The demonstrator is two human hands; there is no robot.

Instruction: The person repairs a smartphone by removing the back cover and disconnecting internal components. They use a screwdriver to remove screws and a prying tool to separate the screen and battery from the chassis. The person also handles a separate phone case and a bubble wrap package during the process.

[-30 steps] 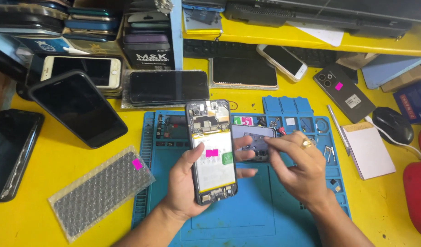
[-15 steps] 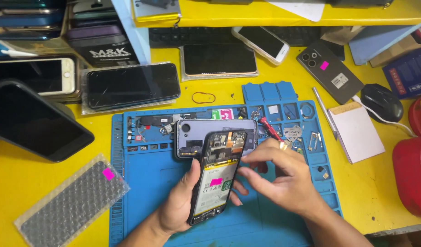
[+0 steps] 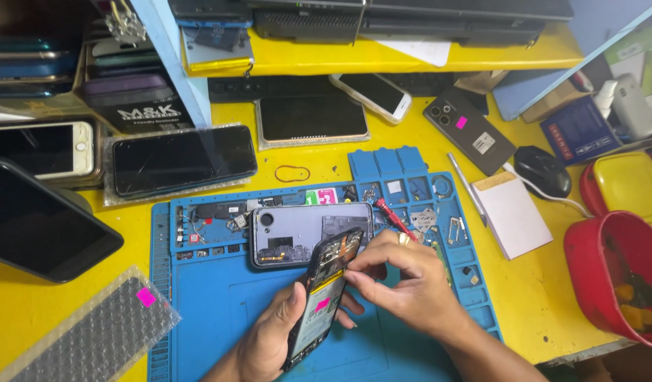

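My left hand point(image 3: 266, 339) grips an opened black phone point(image 3: 322, 297) with its back off, tilted on edge above the blue repair mat point(image 3: 213, 297); a yellow-green battery and a pink sticker show inside. My right hand point(image 3: 411, 279), wearing a ring, pinches at the phone's upper edge with fingertips close together. Just behind lies the grey back cover point(image 3: 305, 233), flat on the mat, its inner side up. A red-handled screwdriver point(image 3: 393, 218) rests near my right knuckles.
Several phones lie around: a black one in a clear wrap point(image 3: 184, 161), a white one point(image 3: 43, 148), a large black one point(image 3: 43, 226), a grey one point(image 3: 471, 131). A bubble-wrap pouch point(image 3: 92, 332), notepad point(image 3: 513, 212), mouse point(image 3: 544, 171) and red bin point(image 3: 616, 276) stand nearby.
The view has shifted so the mat sits lower and more centred. The open phone has tipped from lying flat to standing on edge, and my right fingers have moved to its top.
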